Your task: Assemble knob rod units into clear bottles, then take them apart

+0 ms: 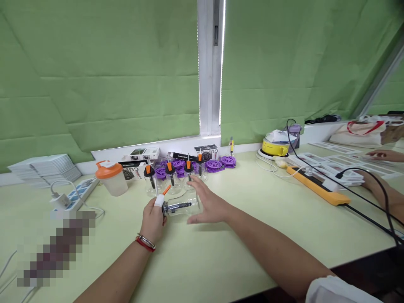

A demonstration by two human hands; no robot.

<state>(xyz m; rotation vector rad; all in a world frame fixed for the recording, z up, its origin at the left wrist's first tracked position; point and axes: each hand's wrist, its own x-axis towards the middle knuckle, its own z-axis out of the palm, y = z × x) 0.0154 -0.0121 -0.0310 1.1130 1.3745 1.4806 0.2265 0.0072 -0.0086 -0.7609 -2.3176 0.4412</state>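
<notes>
My left hand (pixel 153 221) is closed round the black lid end of a clear bottle (pixel 186 207), which is tipped on its side above the table. A dark stick-like part shows inside it, and an orange piece (pixel 166 190) juts out beside the lid. Something white wraps one finger of that hand. My right hand (pixel 210 204) is spread round the bottle's base, thumb below and fingers above; whether it touches is unclear. Just behind stand several similar clear bottles (pixel 172 185) with black and orange lids.
Purple round plastic parts (pixel 214 165) and printed boxes (pixel 134 171) sit by the wall. To the left are an orange-lidded shaker (pixel 112 181), a power strip (pixel 77 194) and stacked white sheets (pixel 47 170). On the right lie an orange power strip (pixel 315 187), cables and another person's hand (pixel 383 155).
</notes>
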